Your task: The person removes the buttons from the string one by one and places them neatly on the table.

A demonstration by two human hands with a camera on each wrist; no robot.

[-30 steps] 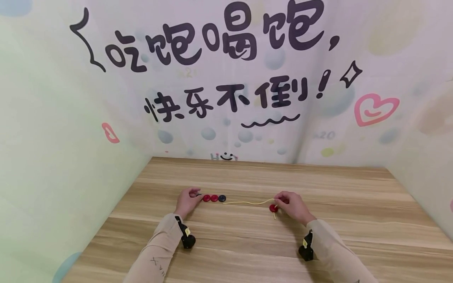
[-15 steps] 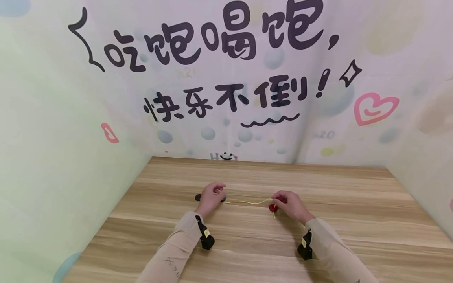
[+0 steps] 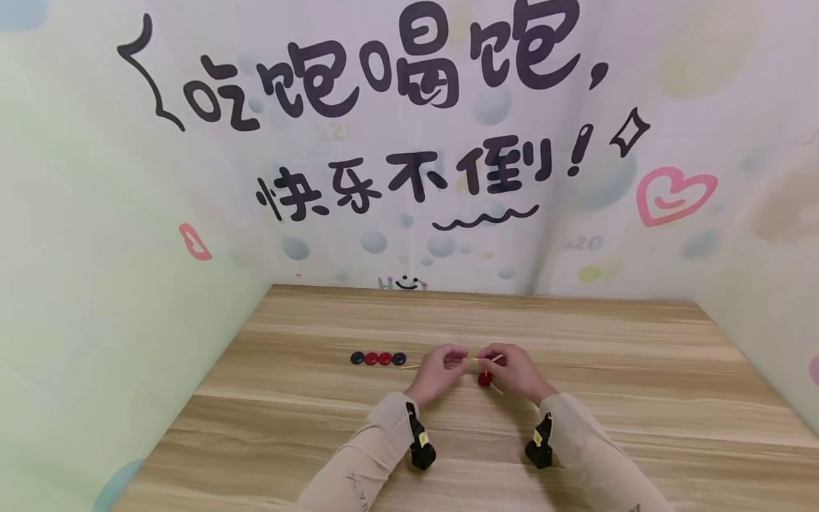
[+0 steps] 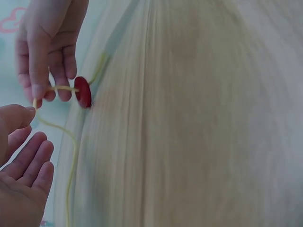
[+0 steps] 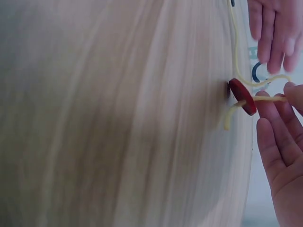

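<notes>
Right hand (image 3: 515,371) pinches the yellow cord (image 4: 60,88) between thumb and fingertips, just beside the red button (image 3: 485,379) threaded on it. Red button stands on edge, touching the bench (image 3: 576,341), w/ a short cord tail sticking out on its near side. Right grip: closed on the cord, other fingers loosely bent.

Left hand (image 3: 440,370) sits just left of the red button, close to the right hand. Its fingers are straight and relaxed in the left wrist view; thumb tip looks to be at the cord's bend, but contact is hard to judge, prob. not a firm hold. Rest of the cord trails left from the red button along the bench.

Farther left of the red button: a row of four buttons (image 3: 378,358), dark, red, red, dark, lying flat and touching one another.
</notes>
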